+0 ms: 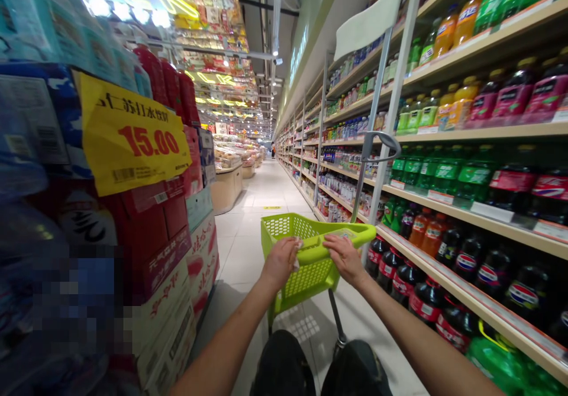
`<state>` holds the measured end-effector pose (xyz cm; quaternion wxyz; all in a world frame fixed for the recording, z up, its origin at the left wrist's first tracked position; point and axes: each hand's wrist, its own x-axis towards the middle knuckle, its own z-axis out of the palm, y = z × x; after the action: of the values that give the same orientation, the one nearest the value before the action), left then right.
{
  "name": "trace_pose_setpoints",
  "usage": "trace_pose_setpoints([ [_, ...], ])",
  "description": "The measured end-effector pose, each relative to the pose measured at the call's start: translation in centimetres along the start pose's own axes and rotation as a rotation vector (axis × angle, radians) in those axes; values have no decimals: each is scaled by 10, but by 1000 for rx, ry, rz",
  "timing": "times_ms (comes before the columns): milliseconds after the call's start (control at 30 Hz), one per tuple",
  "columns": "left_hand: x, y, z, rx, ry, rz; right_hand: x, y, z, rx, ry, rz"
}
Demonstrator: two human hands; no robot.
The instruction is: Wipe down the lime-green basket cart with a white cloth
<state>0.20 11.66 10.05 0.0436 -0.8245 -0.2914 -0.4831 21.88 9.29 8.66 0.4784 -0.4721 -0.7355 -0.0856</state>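
In front of my knees stands a lime-green plastic shopping cart (310, 280) with a perforated basket. My left hand (280, 261) is closed on the left part of its handle (314, 253). A small whitish crumpled piece (296, 263), perhaps tissue, shows between that hand and the handle. My right hand (346, 260) grips the handle further right, fingers curled over the top. A grey pole (377, 94) rises behind the cart's right side, bearing a blank white board (368, 17) and a grey looped bracket (386, 144). Where the pole is fixed is hidden.
Shelves of bottled soft drinks (479, 177) line the right side closely. Stacked drink cartons (168, 230) with a yellow price sign (135, 135) crowd the left. A tiled aisle (261, 189) runs ahead past a wooden display counter (226, 189). A distant person (273, 150) stands far down it.
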Motion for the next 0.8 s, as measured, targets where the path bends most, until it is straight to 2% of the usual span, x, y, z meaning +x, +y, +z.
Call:
trace_pose_setpoints([
  [133, 8, 28, 17, -51, -64, -41, 10, 18, -14, -5, 4, 84],
  [267, 13, 56, 42, -74, -61, 63, 17, 25, -24, -173, -105, 170],
  [333, 11, 54, 49, -116, -48, 154, 11, 19, -26, -255, -105, 229],
  [400, 4, 39, 53, -137, -39, 172, -2, 6, -26, -281, -69, 259],
  [500, -8, 14, 54, -87, -27, -28, -25, -14, -23, -228, -7, 207],
  [567, -14, 11, 56, -62, -40, -138, -35, -19, -23, -190, 36, 180],
  [600, -16, 15, 59, -68, -53, -146, -38, -18, -24, -181, 57, 178],
  [700, -15, 33, 70, -141, -68, -15, -40, 0, -33, -186, 73, 171],
  [800, -15, 27, 79, -154, -111, 37, -39, 27, -41, -239, 24, 139],
])
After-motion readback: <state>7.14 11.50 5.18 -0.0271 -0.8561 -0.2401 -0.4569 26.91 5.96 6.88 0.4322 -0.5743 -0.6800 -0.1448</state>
